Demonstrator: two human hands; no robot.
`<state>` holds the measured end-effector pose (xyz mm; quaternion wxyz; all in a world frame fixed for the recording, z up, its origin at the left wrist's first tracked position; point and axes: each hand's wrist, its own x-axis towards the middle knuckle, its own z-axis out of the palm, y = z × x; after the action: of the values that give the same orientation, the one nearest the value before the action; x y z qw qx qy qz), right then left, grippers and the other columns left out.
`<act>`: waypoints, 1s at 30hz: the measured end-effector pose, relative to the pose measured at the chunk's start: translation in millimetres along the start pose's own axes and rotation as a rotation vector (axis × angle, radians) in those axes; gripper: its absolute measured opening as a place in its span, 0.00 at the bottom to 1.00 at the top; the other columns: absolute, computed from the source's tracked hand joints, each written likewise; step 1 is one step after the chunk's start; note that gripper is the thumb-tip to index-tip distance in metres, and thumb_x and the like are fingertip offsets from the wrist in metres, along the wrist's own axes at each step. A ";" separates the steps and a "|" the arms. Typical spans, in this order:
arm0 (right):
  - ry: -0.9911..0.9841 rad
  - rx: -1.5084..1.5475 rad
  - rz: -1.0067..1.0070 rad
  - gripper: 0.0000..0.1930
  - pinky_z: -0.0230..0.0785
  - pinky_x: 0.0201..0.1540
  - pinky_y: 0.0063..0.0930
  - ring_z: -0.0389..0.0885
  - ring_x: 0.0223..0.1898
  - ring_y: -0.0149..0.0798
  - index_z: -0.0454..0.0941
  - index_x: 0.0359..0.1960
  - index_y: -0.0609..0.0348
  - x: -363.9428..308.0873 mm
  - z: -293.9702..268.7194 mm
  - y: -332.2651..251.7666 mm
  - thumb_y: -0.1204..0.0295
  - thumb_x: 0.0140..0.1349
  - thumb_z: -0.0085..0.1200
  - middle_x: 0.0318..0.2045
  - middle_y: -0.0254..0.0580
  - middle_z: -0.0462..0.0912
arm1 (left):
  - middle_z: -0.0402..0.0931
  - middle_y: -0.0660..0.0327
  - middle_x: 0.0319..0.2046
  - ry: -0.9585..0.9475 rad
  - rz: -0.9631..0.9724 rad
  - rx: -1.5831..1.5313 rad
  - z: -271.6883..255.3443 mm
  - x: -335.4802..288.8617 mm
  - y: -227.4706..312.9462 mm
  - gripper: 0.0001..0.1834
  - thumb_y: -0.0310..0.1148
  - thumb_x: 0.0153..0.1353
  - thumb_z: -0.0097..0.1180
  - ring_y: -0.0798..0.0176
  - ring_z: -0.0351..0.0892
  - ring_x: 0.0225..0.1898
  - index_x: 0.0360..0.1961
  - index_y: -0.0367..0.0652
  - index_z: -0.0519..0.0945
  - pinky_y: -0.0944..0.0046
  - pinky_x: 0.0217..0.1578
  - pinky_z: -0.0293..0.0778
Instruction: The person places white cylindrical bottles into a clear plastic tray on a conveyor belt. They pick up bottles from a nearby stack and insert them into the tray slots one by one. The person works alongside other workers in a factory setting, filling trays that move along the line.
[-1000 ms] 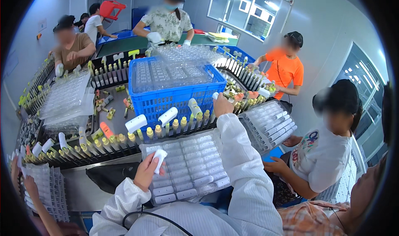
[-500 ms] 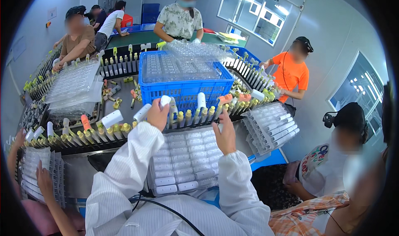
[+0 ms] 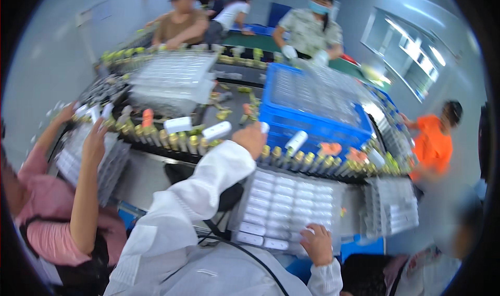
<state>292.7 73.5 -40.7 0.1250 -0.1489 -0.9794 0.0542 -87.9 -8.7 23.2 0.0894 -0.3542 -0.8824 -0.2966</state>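
In the head view, the left hand point(image 3: 251, 142) has its grip closed around a white piece point(image 3: 264, 127) above the pegs point(image 3: 295, 162); the right hand point(image 3: 319, 244) curls over the tray point(image 3: 336, 205), its hold unclear. The tray, at the desk's point(image 3: 143, 173) near edge, looks mostly filled; other white pieces point(image 3: 216, 131) top pegs. No legible writing.

One held white piece point(image 3: 265, 127), one central crate point(image 3: 324, 131)

Yellow-tipped pegs point(image 3: 307, 162) are fencing the far edge of the tabletop point(image 3: 143, 175), a blue crate point(image 3: 304, 131) rising beyond. A narrow gap is running between the white-filled tray point(image 3: 336, 205) and the right-hand tray stack point(image 3: 391, 207); leftward, open tabletop is stretching between black cloth point(image 3: 229, 198) and another stack point(image 3: 112, 163).
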 end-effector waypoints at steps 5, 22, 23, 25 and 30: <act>-0.030 -0.052 -0.001 0.18 0.67 0.45 0.45 0.74 0.48 0.44 0.82 0.36 0.45 4.2 3.1 -1.6 0.70 0.40 0.69 0.42 0.35 0.76 | 0.78 0.53 0.37 0.193 0.037 0.066 -12.2 -14.4 -35.5 0.19 0.41 0.60 0.58 0.45 0.81 0.33 0.47 0.42 0.72 0.47 0.33 0.77; -0.013 0.258 -0.019 0.21 0.69 0.48 0.43 0.77 0.48 0.51 0.73 0.47 0.56 -1.3 -12.4 22.3 0.74 0.51 0.64 0.46 0.45 0.79 | 0.76 0.55 0.34 -0.359 0.727 -0.314 -22.5 -201.3 -4.4 0.13 0.32 0.51 0.63 0.49 0.77 0.37 0.39 0.43 0.79 0.53 0.39 0.75; -0.028 0.331 0.048 0.20 0.69 0.47 0.43 0.77 0.47 0.52 0.72 0.48 0.57 -2.3 -15.6 22.9 0.74 0.53 0.63 0.46 0.47 0.79 | 0.75 0.57 0.34 -0.488 0.725 -0.180 -25.0 -208.9 4.2 0.13 0.33 0.51 0.64 0.51 0.76 0.38 0.38 0.43 0.78 0.55 0.41 0.74; -0.043 0.506 0.170 0.17 0.71 0.45 0.41 0.80 0.42 0.54 0.69 0.52 0.62 -4.0 -22.3 25.0 0.73 0.63 0.55 0.40 0.52 0.80 | 0.74 0.58 0.36 -0.479 0.733 -0.021 -0.9 -218.0 -2.9 0.15 0.35 0.49 0.65 0.53 0.75 0.43 0.38 0.42 0.78 0.56 0.44 0.73; 0.232 1.054 0.375 0.17 0.70 0.41 0.29 0.79 0.38 0.35 0.68 0.57 0.63 -6.9 -12.2 43.4 0.66 0.73 0.40 0.37 0.42 0.79 | 0.72 0.57 0.38 -0.510 0.722 0.010 7.4 -208.9 -1.6 0.16 0.36 0.48 0.67 0.53 0.73 0.44 0.37 0.41 0.79 0.56 0.44 0.74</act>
<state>314.3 113.4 -36.7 0.2773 -0.2425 -0.7569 0.5397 64.5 -124.8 -60.4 -0.0315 -0.7010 -0.6975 -0.1452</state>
